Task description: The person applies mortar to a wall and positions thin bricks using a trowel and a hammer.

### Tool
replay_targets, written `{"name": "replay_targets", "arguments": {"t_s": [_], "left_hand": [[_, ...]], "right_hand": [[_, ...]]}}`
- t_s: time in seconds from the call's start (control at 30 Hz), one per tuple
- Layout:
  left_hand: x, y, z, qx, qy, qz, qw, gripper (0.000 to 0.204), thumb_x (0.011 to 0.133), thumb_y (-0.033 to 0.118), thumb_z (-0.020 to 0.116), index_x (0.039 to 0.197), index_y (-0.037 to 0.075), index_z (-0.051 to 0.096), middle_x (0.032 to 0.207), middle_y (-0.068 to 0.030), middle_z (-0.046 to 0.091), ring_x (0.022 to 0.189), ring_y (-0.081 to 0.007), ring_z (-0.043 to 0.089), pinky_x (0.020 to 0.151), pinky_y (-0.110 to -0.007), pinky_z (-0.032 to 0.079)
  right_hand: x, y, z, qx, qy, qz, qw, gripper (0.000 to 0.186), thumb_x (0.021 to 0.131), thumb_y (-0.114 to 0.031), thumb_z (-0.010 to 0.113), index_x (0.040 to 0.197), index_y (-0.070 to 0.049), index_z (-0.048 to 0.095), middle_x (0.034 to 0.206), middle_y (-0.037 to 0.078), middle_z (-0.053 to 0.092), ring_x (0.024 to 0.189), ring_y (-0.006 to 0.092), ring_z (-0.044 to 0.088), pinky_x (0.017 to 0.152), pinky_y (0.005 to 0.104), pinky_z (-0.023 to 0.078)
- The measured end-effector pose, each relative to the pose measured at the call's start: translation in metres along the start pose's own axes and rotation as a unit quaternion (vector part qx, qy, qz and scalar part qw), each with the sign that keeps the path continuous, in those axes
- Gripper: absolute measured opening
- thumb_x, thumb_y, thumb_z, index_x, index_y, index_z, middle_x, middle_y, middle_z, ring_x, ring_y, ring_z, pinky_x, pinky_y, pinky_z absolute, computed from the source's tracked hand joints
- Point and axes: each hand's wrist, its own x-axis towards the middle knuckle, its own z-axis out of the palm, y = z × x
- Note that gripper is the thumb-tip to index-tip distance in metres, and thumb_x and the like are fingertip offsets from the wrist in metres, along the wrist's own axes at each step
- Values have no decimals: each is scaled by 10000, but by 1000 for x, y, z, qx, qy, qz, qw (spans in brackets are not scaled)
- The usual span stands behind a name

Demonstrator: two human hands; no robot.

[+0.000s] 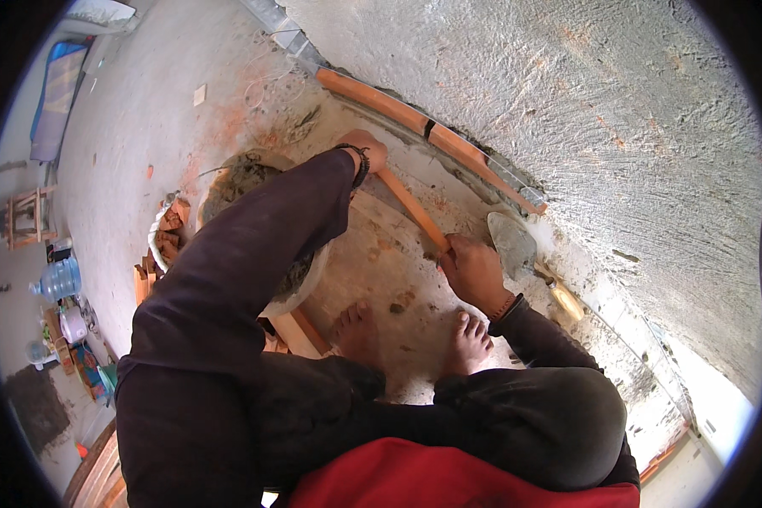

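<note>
A long, narrow orange-brown tile strip (412,209) slants between my two hands above the floor. My left hand (364,151) is closed round its far end. At the near end, my right hand (476,271) grips it with the fingers wrapped over the edge. Similar tile strips (381,103) stand in a row along the foot of the rough wall, with a thin string running beside them. Just right of my right hand lies a trowel (512,243), its blade grey with mortar and its wooden handle (565,300) toward the wall.
Behind my left forearm sits a tub of grey mortar (239,178), partly hidden by the sleeve. Broken tile pieces (171,230) fill a pale sack or container to its left. Tile strips (298,332) lie near my bare feet. A blue water jug (59,279) stands far left.
</note>
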Motion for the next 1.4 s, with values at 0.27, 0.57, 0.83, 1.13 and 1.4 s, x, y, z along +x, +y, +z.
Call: {"name": "replay_targets", "arguments": {"t_s": [0.27,0.57,0.83,1.13,1.4], "left_hand": [[-2,0,13,58,15,0,998,290,964,246,559,1102,83,755,1085,-108,730,992,-251,704,839,-393,574],[6,-3,42,-19,-10,-34,999,320,824,231,668,1083,63,754,1090,-166,723,1016,-304,700,861,-458,549],[47,-22,96,0,130,49,990,296,882,148,528,1041,21,743,1083,-213,715,955,-326,704,802,-453,543],[165,-146,30,-14,200,-53,978,250,911,200,567,958,28,742,939,-154,731,871,-290,707,755,-434,545],[213,-181,7,-103,233,-125,959,329,931,294,590,1083,26,707,1046,-164,711,919,-302,703,803,-462,554]], "right_hand": [[-10,-5,2,-19,-16,-40,999,246,876,-239,675,1064,-81,654,901,162,692,744,400,666,674,493,532],[-39,19,-37,28,42,-26,998,225,844,-103,703,1056,-30,690,911,142,710,725,297,675,658,390,529],[-87,72,-91,-186,113,15,976,268,784,-63,737,1023,-46,619,994,157,633,936,361,611,801,460,493],[-124,123,-105,-188,-35,129,973,405,782,-79,751,1151,-26,593,1057,171,630,999,352,622,870,432,501],[-120,125,-107,-126,-13,86,988,334,788,3,669,1105,7,564,993,189,625,956,365,635,843,408,506]]}}
